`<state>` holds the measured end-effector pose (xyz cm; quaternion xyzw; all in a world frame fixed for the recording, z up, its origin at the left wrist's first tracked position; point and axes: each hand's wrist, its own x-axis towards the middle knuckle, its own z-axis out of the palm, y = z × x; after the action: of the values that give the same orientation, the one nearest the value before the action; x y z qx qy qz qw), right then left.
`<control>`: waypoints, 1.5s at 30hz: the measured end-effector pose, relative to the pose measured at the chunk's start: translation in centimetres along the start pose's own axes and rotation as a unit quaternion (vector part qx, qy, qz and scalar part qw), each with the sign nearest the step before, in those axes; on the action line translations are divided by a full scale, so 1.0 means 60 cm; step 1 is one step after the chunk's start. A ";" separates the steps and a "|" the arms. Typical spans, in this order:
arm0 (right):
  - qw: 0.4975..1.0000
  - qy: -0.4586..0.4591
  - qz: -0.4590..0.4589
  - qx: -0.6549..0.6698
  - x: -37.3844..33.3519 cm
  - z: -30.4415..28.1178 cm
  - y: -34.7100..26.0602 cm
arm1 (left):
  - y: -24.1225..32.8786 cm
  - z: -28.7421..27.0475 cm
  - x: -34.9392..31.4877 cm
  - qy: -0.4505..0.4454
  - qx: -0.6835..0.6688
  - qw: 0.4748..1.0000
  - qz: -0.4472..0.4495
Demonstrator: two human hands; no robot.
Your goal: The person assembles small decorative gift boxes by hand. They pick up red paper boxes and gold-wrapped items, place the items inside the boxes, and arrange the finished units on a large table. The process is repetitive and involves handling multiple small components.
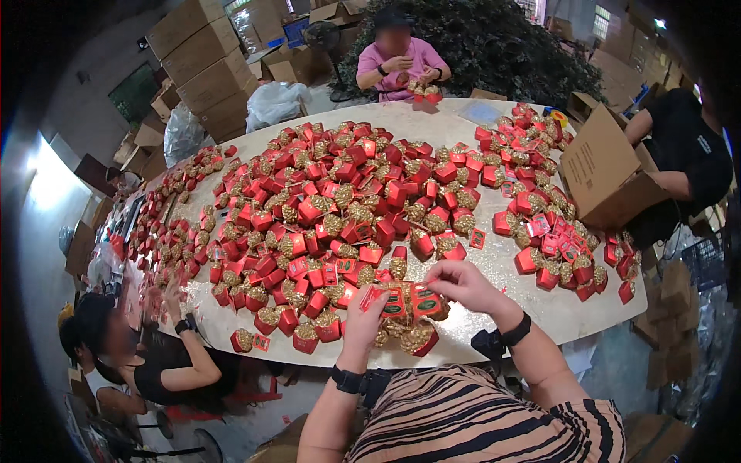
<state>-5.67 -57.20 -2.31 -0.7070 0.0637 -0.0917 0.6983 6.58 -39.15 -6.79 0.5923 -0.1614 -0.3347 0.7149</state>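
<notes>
My left hand (364, 318) is closed around several small red tags (369, 299) at the near edge of the table. Beside it, red tags with green ovals (426, 303) lie over a gold-topped ornament (419, 338) with a red base. My right hand (468, 287) pinches at the upper edge of these tags; what sits between its fingertips is too small to make out. Just beyond my hands spreads a big heap of red ornaments with lumpy gold tops (332, 208), many with tags.
The pale table (494, 309) carries another ornament cluster (552, 239) at right. A person in pink (401, 58) handles ornaments across the table. At right, a person in black (683, 154) holds a cardboard box (610, 166). People sit at left (166, 363). Stacked cartons (204, 62) stand behind.
</notes>
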 end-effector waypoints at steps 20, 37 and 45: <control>0.999 0.027 -0.026 0.002 0.026 -0.024 -0.047 | 0.118 -0.027 0.077 -0.159 -0.127 0.978 -0.044; 0.999 0.022 -0.015 -0.036 0.041 -0.022 0.025 | 0.021 0.089 0.059 -0.194 -0.096 0.973 -0.076; 0.944 -0.014 -0.222 -0.244 0.005 -0.046 0.020 | 0.019 0.092 0.055 -0.203 -0.121 0.961 -0.146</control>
<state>-5.95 -60.00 -3.50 -0.8530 -0.0842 -0.2158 0.4677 5.83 -45.39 -4.91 0.4381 -0.1735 -0.5658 0.6767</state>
